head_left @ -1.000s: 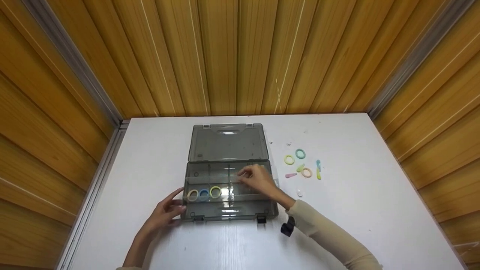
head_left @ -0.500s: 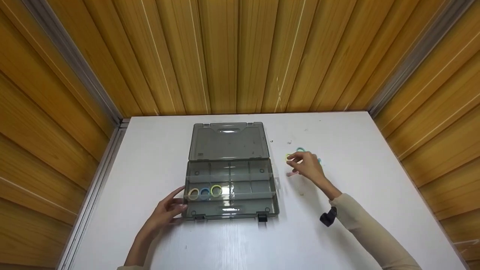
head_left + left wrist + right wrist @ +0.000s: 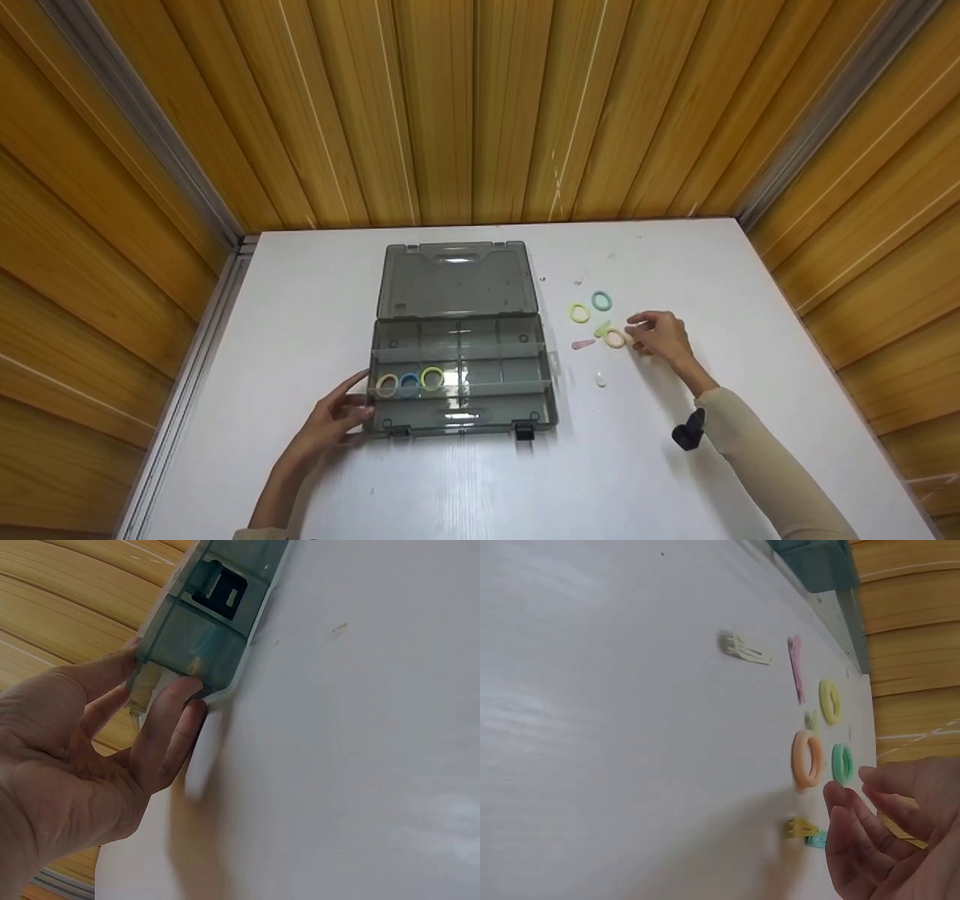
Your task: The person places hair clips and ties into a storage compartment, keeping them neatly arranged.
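Observation:
My left hand [image 3: 330, 424] grips the left side of a grey see-through organizer box [image 3: 457, 285], its thumb and fingers at the corner. The lid lies back. Three hair ties sit in a row in the box: peach [image 3: 379, 388], blue [image 3: 402, 385] and yellow [image 3: 422, 379]. To the right, my right hand [image 3: 664, 337] hovers with thumb and fingers apart, holding nothing. Close by its fingertips are a yellow hair clip [image 3: 802, 826] and a blue-green hair clip [image 3: 817, 840], hidden by the hand in the head view. A peach hair tie [image 3: 798, 761] lies just left of it.
Also on the white table [image 3: 465, 495] lie a yellow hair tie [image 3: 825, 701], a teal hair tie [image 3: 838, 765], a pink clip [image 3: 796, 671], a green clip [image 3: 602, 329] and a whitish clip [image 3: 746, 651]. Wood-patterned walls [image 3: 480, 112] stand behind and beside it.
My right hand has left the box and moved right, passing over the loose hair ties to the clips at their right. My left hand stays on the box.

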Demonstrator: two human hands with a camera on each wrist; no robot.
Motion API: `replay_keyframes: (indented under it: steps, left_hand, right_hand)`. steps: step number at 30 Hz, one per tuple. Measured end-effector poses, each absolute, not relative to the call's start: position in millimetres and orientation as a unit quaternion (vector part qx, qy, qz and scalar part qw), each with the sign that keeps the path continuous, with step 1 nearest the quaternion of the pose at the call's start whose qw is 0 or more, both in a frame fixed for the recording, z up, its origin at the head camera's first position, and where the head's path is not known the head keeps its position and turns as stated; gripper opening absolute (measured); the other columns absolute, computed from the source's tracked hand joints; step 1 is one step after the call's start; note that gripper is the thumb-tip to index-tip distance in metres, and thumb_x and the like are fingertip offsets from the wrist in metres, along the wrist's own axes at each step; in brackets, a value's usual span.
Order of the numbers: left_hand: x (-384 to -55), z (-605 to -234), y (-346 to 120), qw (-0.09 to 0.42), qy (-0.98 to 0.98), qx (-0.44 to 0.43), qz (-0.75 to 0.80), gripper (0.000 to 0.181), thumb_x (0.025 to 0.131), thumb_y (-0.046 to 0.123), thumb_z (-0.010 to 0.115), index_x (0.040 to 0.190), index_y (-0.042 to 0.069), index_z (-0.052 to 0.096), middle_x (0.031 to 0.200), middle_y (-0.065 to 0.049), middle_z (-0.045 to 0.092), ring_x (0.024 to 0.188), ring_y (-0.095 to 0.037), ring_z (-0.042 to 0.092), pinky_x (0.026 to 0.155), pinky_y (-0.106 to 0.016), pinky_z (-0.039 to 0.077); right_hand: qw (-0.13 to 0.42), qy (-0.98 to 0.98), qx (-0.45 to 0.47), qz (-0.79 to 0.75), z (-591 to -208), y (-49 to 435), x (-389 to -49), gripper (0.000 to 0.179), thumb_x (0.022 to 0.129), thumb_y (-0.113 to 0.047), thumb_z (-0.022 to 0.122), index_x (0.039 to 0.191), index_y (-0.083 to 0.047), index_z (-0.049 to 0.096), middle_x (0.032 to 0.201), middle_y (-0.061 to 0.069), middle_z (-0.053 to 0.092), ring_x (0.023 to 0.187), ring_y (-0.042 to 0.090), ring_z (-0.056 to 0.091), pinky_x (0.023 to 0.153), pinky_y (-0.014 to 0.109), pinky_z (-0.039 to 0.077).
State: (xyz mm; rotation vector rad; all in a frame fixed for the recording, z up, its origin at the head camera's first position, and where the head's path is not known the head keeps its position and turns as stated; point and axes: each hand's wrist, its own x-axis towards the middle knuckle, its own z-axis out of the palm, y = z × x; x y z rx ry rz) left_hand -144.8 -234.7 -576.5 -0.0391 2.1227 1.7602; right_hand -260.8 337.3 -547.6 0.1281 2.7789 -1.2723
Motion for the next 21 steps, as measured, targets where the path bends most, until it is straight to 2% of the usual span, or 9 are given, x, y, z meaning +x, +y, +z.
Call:
replay_keyframes:
  steps: [6, 10, 21]
  left_hand:
    - [-145.3, -575.0, -235.3, 0.185, 0.756, -0.017, 0.627, 0.071, 0.099, 0.017, 0.068, 0.161, 0.022, 0.033, 0.141, -0.028, 0.053, 0.117, -0.030, 0.063, 0.090, -0.050, 0.060]
    - [-145.2, -575.5, -234.6, 0.186, 0.758, -0.016, 0.625, 0.072, 0.099, 0.019, 0.068, 0.161, 0.023, 0.033, 0.142, -0.028, 0.053, 0.116, -0.030, 0.064, 0.089, -0.050, 0.060]
    - [-145.1, -575.8, -234.9, 0.179, 0.761, -0.018, 0.624, 0.071, 0.098, 0.018, 0.069, 0.160, 0.024, 0.035, 0.140, -0.026, 0.055, 0.113, -0.026, 0.064, 0.085, -0.046, 0.061]
  right_hand:
    - [0.059, 0.898, 0.068, -0.431, -555.7, 335.0, -259.3, 0.032, 0.095, -0.012, 0.066, 0.118, 0.010, 0.068, 0.086, 0.017, 0.074, 0.064, 0.016, 0.072, 0.056, 0.026, 0.057]
    - [0.066, 0.899, 0.076, -0.425, -559.6, 332.5, -258.5, 0.034, 0.096, -0.015, 0.068, 0.120, 0.009, 0.067, 0.088, 0.017, 0.076, 0.061, 0.014, 0.073, 0.054, 0.027, 0.056]
    - [0.070, 0.923, 0.077, -0.370, -570.8, 328.2, -256.9, 0.035, 0.096, -0.020, 0.069, 0.118, 0.007, 0.069, 0.080, 0.011, 0.075, 0.058, 0.011, 0.067, 0.049, 0.024, 0.049]
